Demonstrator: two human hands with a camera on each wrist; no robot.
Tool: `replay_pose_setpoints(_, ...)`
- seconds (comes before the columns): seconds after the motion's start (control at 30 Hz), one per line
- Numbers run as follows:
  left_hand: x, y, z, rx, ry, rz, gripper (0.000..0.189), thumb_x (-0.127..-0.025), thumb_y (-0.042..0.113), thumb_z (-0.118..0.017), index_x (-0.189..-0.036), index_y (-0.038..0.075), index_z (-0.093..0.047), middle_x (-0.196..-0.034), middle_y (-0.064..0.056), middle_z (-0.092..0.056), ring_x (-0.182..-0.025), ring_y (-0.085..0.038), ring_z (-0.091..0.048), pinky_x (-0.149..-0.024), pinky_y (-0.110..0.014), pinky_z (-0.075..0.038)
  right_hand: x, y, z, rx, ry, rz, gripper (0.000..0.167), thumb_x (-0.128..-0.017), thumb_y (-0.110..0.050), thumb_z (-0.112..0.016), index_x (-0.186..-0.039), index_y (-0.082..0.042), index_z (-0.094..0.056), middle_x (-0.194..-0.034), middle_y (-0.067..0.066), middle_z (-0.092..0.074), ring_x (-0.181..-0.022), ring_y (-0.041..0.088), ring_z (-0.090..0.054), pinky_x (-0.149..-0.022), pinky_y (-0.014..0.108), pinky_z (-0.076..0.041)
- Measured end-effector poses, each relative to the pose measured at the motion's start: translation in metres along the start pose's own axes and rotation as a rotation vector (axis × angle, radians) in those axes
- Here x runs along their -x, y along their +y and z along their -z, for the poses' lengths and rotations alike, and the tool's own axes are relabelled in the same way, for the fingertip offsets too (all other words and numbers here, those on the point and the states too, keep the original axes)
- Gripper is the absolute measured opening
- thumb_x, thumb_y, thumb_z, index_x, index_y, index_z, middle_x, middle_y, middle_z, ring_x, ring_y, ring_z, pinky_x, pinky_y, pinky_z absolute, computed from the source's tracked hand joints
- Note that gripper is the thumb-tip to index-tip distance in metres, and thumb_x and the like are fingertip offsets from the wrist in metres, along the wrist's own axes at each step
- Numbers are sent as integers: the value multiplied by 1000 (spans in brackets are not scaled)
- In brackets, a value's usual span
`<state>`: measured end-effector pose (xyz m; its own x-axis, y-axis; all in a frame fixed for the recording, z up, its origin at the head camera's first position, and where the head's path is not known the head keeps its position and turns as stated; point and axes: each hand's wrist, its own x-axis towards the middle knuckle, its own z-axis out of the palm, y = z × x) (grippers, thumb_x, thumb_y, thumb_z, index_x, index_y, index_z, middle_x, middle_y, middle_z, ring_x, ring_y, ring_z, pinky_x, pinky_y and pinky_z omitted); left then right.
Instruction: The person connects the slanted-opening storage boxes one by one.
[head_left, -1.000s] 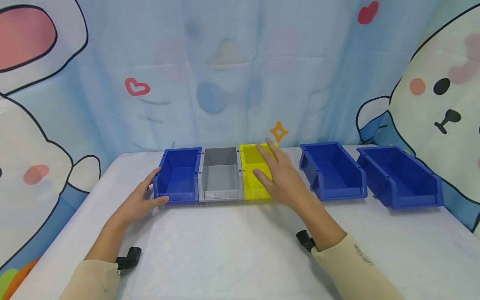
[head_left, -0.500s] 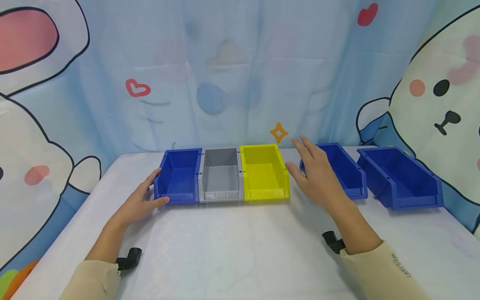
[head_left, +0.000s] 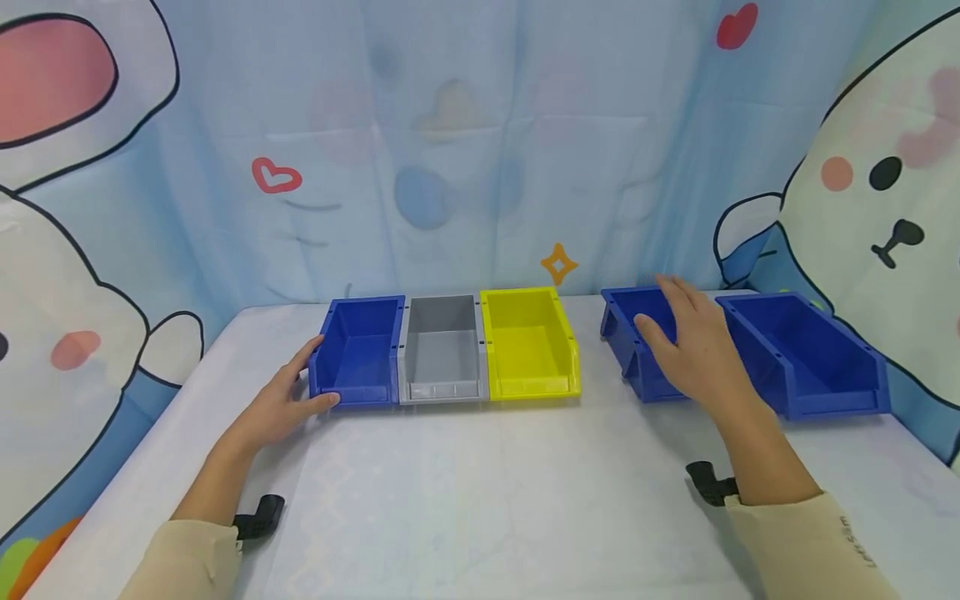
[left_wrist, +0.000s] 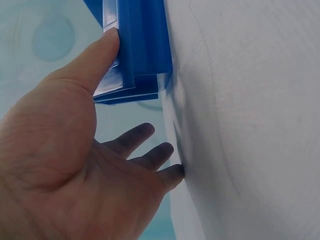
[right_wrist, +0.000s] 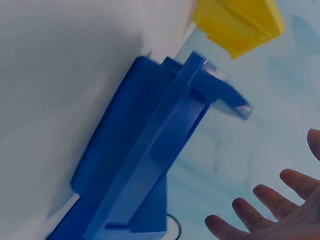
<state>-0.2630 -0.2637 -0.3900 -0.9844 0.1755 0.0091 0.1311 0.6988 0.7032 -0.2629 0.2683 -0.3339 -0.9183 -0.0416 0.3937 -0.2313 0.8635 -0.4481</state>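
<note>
Our clock is centred on the bare white tablecloth [head_left: 450, 500] as the head camera sees it, with twelve straight away from us. The left blue bin [head_left: 356, 354] sits between ten and eleven, side by side with the grey bin [head_left: 440, 346] near half past eleven and the yellow bin [head_left: 531, 346] just past twelve. Our left hand [head_left: 281, 408] touches the left blue bin's outer side, thumb laid on its front corner, the three fingers we can see loosely spread and gripping nothing. Toward two o'clock our right hand [head_left: 697, 354] hangs over the inner blue bin [head_left: 636, 354], fingers spread and released; the right wrist view shows them apart from it. The outer blue bin [head_left: 810, 354] lies just beyond, past two. We judge all five to be thin moulded plastic: light, stiff, hardly fragile, a little slick, so they should slide easily on the cloth and skid if nudged unevenly. For the inner blue one, we would take hold of the two long side rims, thumb at nine and fingers at three, or pinch a side wall near mid-length; the low front lip looks a poorer hold, likely to let the back dip.
</note>
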Motion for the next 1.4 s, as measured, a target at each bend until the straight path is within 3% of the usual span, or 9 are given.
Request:
replay_pose_setpoints(0.33,-1,0,0,3,-1,14,96,-99,41,-70,-168,26,-5,-171,-27,-9,-155,-56,-11,-119,-77,-16,-2,48,3,-41,-19,-129,68,-111,-40,-38,-164,-2,-20,-164,37,-16,-149,64,-14,-111,83,-20)
replay_pose_setpoints(0.6,-1,0,-1,-9,-1,27,96,-99,41,-69,-168,27,-4,-171,-28,-10,-155,-56,-12,-119,-77,-16,1,69,5,-78,-128,-240,73,-111,-41,-32,-162,7,-11,-161,44,-14,-147,66,-13,-114,81,-17)
replay_pose_setpoints(0.77,0,2,0,-3,-3,29,96,-99,40,-70,-168,26,-5,-171,-29,-10,-155,-56,-12,-119,-77,-17,2,82,7,-138,-130,-297,64,-111,-29,-28,-160,10,-15,-158,45,-23,-145,66,-19,-113,80,-21)
replay_pose_setpoints(1.1,1,3,0,-17,2,45,96,-99,41,-69,-168,27,-4,-171,-27,-10,-155,-56,-12,-118,-78,-17,4,88,7,-359,-136,-430,61,-111,-25,-27,-163,4,-15,-165,39,-11,-150,62,-16,-116,77,-23)
replay_pose_setpoints(1.4,0,4,-1,-11,0,63,96,-99,42,-69,-168,28,-4,-172,-27,-8,-155,-56,-11,-118,-79,-16,2,83,7,-411,-109,-463,62,-110,-27,-28,-164,0,-14,-168,34,-11,-152,58,-19,-116,75,-27)
